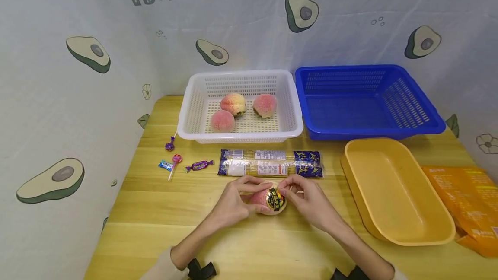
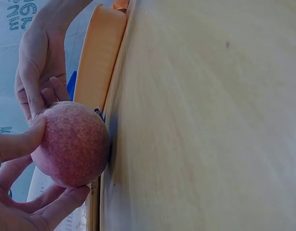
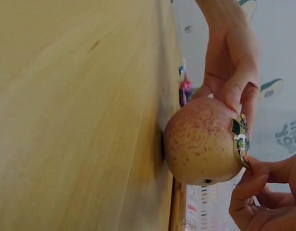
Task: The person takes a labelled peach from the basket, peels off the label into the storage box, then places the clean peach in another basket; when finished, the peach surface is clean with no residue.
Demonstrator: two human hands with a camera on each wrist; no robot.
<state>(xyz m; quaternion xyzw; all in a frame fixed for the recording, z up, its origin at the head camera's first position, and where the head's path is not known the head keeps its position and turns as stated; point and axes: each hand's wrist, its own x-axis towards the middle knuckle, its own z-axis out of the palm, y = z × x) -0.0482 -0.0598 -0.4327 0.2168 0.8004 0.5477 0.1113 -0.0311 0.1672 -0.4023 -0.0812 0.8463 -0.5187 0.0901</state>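
A pink and cream peach (image 1: 257, 198) is low over the wooden table, at the middle front in the head view. My left hand (image 1: 238, 202) grips it from the left, with thumb and fingers spread around its side. On its upper face is a black and gold sticker (image 3: 239, 139) with a small fruit picture. My right hand (image 1: 311, 204) pinches the sticker's edge between thumb and forefinger, and in the right wrist view that edge stands slightly off the skin. The left wrist view shows the peach's redder side (image 2: 73, 147), with the sticker mostly hidden.
Behind the hands lies a pack of noodles (image 1: 270, 163). Further back stand a white basket (image 1: 241, 136) holding three peaches and a blue basket (image 1: 369, 133). A yellow tub (image 1: 397, 193) and orange bag (image 1: 470, 202) are right; lollipops (image 1: 177, 159) and wrapped candies (image 1: 199, 165) lie left.
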